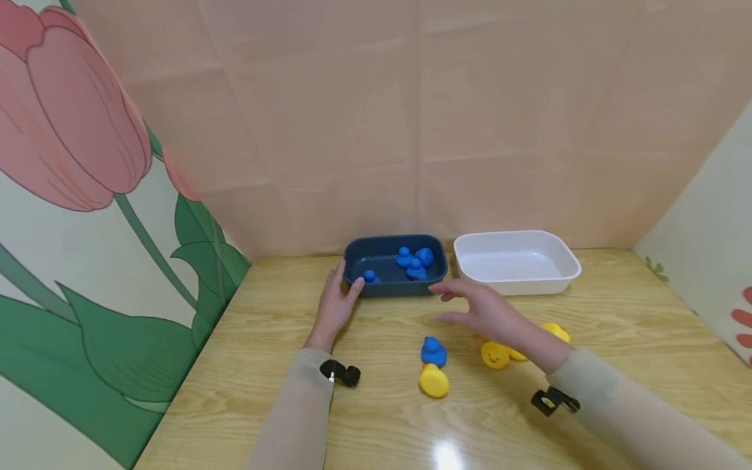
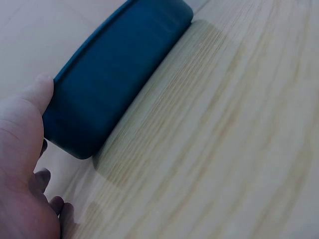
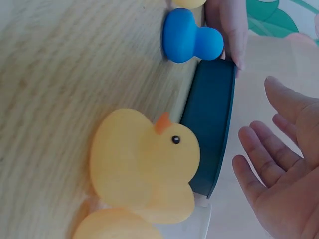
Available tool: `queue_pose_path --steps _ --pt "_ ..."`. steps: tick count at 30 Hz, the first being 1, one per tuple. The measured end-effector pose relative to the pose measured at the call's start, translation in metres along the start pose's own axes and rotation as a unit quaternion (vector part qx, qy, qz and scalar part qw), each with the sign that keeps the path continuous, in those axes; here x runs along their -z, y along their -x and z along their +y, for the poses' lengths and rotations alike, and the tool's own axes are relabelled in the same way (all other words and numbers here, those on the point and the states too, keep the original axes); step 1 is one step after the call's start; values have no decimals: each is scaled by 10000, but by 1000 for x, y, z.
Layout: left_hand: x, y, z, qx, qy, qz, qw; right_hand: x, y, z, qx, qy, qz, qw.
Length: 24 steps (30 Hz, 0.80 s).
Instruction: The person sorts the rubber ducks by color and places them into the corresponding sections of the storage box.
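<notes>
My left hand point(image 1: 336, 301) rests against the left end of a dark blue tray point(image 1: 390, 289), its thumb at the front rim and its fingers fairly straight along the side. In the left wrist view the thumb touches the tray's edge. Several blue rubber ducks point(image 1: 416, 269) sit inside. My right hand point(image 1: 484, 312) hovers over the table near the tray's front right corner, fingers spread and holding nothing. Toward the front, a blue duck point(image 1: 433, 353) stands beside a yellow duck point(image 1: 434, 381). More yellow ducks point(image 1: 495, 355) lie under my right forearm, partly hidden by it.
A white tray point(image 1: 563, 286) stands to the right of the dark blue one, both near the back of the wooden table point(image 1: 376, 418). A pinkish cloth backdrop point(image 1: 329, 130) hangs behind them, and a tulip-printed panel point(image 1: 76, 313) borders the left side.
</notes>
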State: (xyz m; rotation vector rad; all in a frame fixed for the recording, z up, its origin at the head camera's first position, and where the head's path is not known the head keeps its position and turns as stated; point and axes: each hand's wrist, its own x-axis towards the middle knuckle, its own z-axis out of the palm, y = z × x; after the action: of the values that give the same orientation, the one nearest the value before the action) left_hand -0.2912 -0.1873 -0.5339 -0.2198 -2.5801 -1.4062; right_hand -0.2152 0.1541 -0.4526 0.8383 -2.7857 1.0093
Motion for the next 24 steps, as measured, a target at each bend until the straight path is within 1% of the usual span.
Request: queue_pose_path --steps 8,12,15,20,24 --pt "0 0 -1 46 86 1 10000 -5 11 2 20 -304 -331 9990" --pt "0 0 -1 84 68 -9 9999 -8 14 5 180 -488 -471 9975" --pt "1 0 -1 57 23 -8 10000 -11 15 8 358 -506 -592 9963" --pt "0 -1 -1 29 -60 -3 10000 -16 17 8 304 -488 -794 9952" --pt "0 -1 -2 35 -7 -20 10000 -20 17 7 357 -470 -855 9946"
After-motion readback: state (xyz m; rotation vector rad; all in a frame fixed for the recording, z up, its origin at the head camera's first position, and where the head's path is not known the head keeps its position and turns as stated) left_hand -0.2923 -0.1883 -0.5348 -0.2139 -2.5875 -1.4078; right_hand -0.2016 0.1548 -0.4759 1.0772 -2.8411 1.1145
